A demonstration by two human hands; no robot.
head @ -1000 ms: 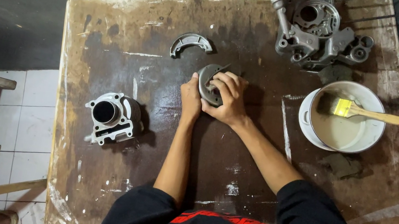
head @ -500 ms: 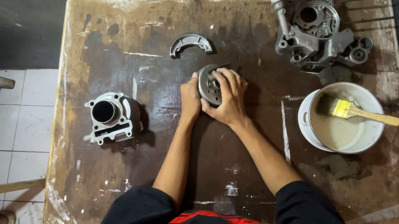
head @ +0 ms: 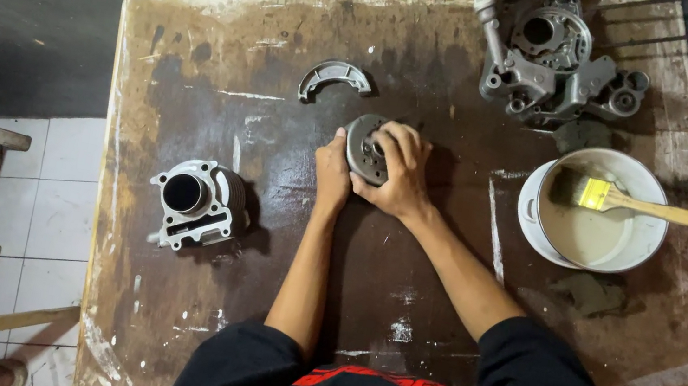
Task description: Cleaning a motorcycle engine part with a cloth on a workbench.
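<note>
**Both hands on a round metal part, seen from above**

Board (head: 200, 45): stained brown, bearing everything. Engine casing (head: 547, 55): beyond the grip, to its right. Bowl (head: 635, 254) with brush (head: 607, 198) across it: right of the grip. Cylinder (head: 197, 200): left of the grip, nearer the person. Curved shoe (head: 336, 79): just beyond the grip, leftward. Disc (head: 365, 145): mid-board, tilted, clasped by the right hand (head: 398, 179) from the right, fingers curled over its rim; left hand (head: 332, 167) pressed against its left edge.

left hand (head: 333, 166) and right hand (head: 399, 174) together, fingers curled; forearms outstretched
</note>
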